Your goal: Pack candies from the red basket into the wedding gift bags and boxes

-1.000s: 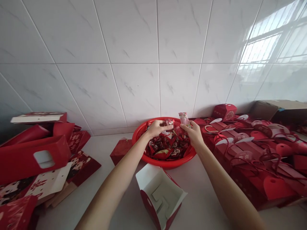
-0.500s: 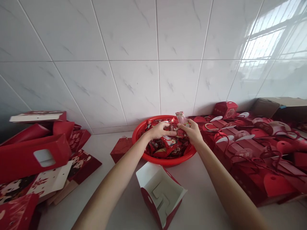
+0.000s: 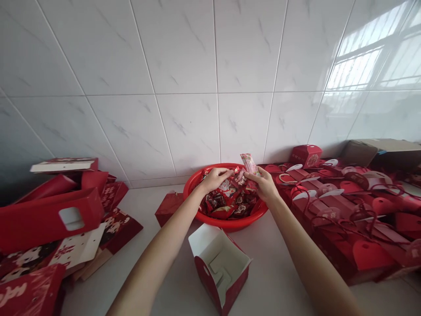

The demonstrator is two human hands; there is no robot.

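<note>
A red plastic basket (image 3: 226, 224) full of candies in red wrappers (image 3: 226, 210) stands against the wall. My right hand (image 3: 265, 186), over the basket's right side, is closed on a pink-wrapped candy (image 3: 250, 164) whose end sticks up past the fingers. On the left side of the basket, my left hand (image 3: 215, 180) has its fingers pinched together just above the pile; what they hold, if anything, is hidden. In front of the basket, between my forearms, stands an open red gift box (image 3: 222, 272) with a pale inside and its flap raised.
Flattened and partly folded red boxes (image 3: 49, 217) are heaped at the left. Many closed red gift boxes with cords (image 3: 345, 210) fill the right side. A small red box (image 3: 168, 208) sits beside the basket. A brown carton (image 3: 365, 151) lies at the back right, by the tiled wall (image 3: 184, 123).
The left hand's fingers, spread over the pile before, have come together. The right hand still grips the pink-wrapped candy. The view has tilted up slightly.
</note>
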